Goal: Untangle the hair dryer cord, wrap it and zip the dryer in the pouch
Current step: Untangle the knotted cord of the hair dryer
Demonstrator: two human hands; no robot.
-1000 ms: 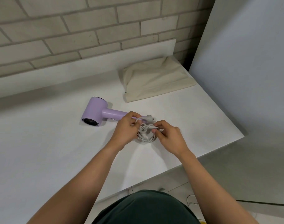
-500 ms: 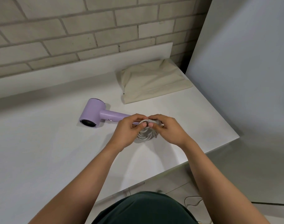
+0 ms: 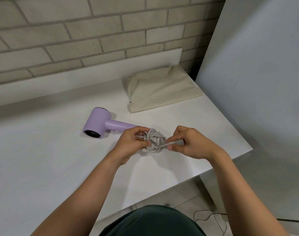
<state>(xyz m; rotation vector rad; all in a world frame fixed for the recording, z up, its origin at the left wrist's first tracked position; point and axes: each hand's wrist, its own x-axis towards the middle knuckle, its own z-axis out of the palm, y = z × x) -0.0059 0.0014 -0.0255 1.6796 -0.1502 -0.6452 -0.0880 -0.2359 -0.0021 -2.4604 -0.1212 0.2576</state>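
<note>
A lilac hair dryer (image 3: 101,124) lies on its side on the white table (image 3: 43,159), nozzle toward me, handle pointing right. Its grey cord (image 3: 155,140) sits in a tangled knot of loops at the end of the handle. My left hand (image 3: 130,143) grips the left side of the bundle with curled fingers. My right hand (image 3: 187,143) pinches a strand of the cord between thumb and fingers at the bundle's right side. A cream fabric pouch (image 3: 162,89) lies flat behind, near the back right of the table.
A brick wall (image 3: 94,31) and a low white upstand run along the back. A pale panel (image 3: 256,82) stands just right of the table. The table's right edge lies close to my right hand. A loose white cable (image 3: 211,218) lies on the floor below.
My hands, pressed together over the bundle half a second ago, have drawn apart. The right hand has pulled a strand out to the right, exposing the knotted loops.
</note>
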